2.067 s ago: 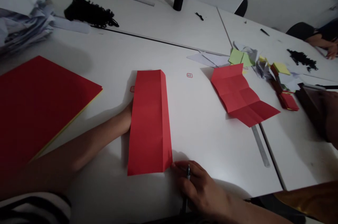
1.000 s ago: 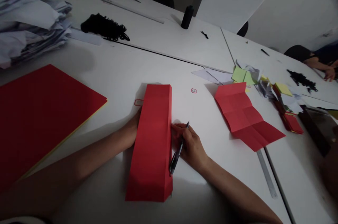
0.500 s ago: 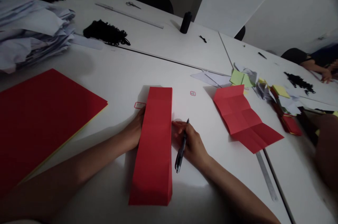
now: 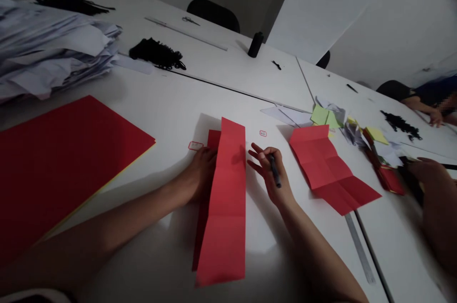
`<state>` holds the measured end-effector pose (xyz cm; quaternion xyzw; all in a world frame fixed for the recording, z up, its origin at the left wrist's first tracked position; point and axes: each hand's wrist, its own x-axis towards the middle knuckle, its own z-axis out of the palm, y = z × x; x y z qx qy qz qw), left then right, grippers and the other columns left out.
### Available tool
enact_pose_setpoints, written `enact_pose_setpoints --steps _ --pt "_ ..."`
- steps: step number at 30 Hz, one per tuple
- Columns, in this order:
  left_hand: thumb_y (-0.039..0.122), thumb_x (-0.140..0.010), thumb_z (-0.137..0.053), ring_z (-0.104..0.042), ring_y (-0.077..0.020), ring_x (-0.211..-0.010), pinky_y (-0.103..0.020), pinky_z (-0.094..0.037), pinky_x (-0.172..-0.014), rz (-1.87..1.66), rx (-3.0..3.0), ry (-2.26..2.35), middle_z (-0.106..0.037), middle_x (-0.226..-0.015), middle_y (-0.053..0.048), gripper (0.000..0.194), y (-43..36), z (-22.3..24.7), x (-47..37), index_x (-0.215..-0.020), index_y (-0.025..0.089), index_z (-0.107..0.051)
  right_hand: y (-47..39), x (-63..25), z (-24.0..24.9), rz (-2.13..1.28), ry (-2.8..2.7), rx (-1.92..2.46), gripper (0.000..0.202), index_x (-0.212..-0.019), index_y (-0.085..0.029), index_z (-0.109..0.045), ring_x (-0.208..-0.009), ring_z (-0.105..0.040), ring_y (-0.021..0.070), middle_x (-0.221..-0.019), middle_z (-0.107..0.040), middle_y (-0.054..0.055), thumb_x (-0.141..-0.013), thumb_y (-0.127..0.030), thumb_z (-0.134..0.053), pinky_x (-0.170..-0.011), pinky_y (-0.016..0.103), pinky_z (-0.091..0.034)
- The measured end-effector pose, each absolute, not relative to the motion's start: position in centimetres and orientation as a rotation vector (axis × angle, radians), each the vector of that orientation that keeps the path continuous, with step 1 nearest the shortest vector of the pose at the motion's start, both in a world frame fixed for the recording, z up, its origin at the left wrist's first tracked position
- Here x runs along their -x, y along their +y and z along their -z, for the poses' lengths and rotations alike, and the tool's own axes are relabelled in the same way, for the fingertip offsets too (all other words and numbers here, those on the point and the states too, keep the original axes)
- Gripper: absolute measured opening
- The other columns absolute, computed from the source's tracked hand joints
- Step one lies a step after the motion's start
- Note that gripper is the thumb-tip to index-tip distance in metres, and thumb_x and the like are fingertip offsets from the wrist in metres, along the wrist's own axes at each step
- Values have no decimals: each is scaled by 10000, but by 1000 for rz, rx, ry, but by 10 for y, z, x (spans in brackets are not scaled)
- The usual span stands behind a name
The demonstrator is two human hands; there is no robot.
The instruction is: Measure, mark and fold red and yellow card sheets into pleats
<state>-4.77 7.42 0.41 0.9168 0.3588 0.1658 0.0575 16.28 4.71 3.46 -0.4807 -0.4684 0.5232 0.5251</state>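
A long folded red paper [image 4: 225,207] lies lengthwise on the white table [image 4: 171,103] in front of me, its upper flap lifted off the table along the left side. My left hand [image 4: 200,172] rests on the paper's left edge, partly under the lifted flap. My right hand [image 4: 269,169] hovers just right of the paper, fingers spread, with a dark pen [image 4: 274,172] gripped between thumb and palm.
A big red sheet [image 4: 60,155] lies at the left, a white paper pile [image 4: 50,50] behind it. A creased red sheet [image 4: 330,169], a metal ruler [image 4: 359,246] and coloured scraps [image 4: 357,126] lie at the right. Another person's hand [image 4: 426,174] is at the right edge.
The folded paper has opened along its left side, its flap now raised. My right hand has lifted off the paper's right edge and spread its fingers, still with the pen.
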Motion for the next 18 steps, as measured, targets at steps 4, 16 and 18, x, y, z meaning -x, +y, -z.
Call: enact_pose_setpoints --steps 4,16,18 --pt "240 -838 -566 -406 -359 -1255 -547 -322 -984 -417 -2864 1024 -502 -1334 -130 376 69 -12 48 -1213 242 -594 51 -171 -27 -1359 -895 1153 280 -907 -259 -438 -1168 -589 249 -1298 -589 78 -846 -465 -617 -955 504 -475" --pt "408 -869 -529 -321 -308 -1347 -515 -212 -1108 -372 -2795 1069 -447 -1415 -105 620 71 -4 51 -1435 210 -367 51 -171 -26 -1296 -869 1337 344 -876 -270 -456 -557 -500 111 -701 -588 -71 -668 -354 -717 -526 235 -385" --pt "446 -882 -509 -323 -292 -1347 -487 -194 -1125 -414 -2766 1075 -447 -1424 -96 619 72 -2 52 -1419 169 -376 50 -172 -26 -1276 -906 1365 334 -877 -270 -462 -564 -490 115 -703 -581 -66 -663 -356 -703 -530 241 -381"
